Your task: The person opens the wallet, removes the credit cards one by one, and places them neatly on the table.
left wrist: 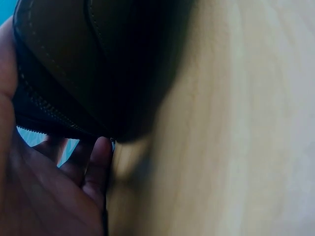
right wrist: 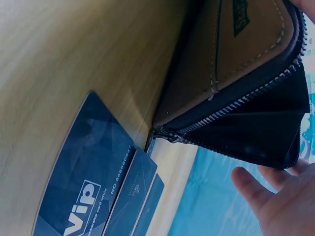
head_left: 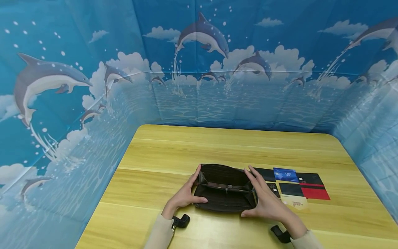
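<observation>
A dark zip-around wallet (head_left: 225, 200) lies on the table with its mouth spread wide towards the head camera, showing inner pockets and a small zip pull in the middle. My left hand (head_left: 183, 195) grips its left end, thumb over the near flap and fingers at the far edge. At the right end, my right hand (head_left: 264, 199) holds it with the thumb at the near edge and fingers at the far one. The right wrist view shows the wallet's brown outer side (right wrist: 192, 93), its zipper teeth and a stamped label. In the left wrist view, the wallet (left wrist: 64, 54) partly hides the fingers.
Right of the wallet several cards lie close together: a blue VIP card (head_left: 285, 174), a red and black card (head_left: 314, 193), a gold card (head_left: 293, 201) and black ones. The wooden table (head_left: 149, 155) meets a dolphin-print curtain (head_left: 217, 103) behind it.
</observation>
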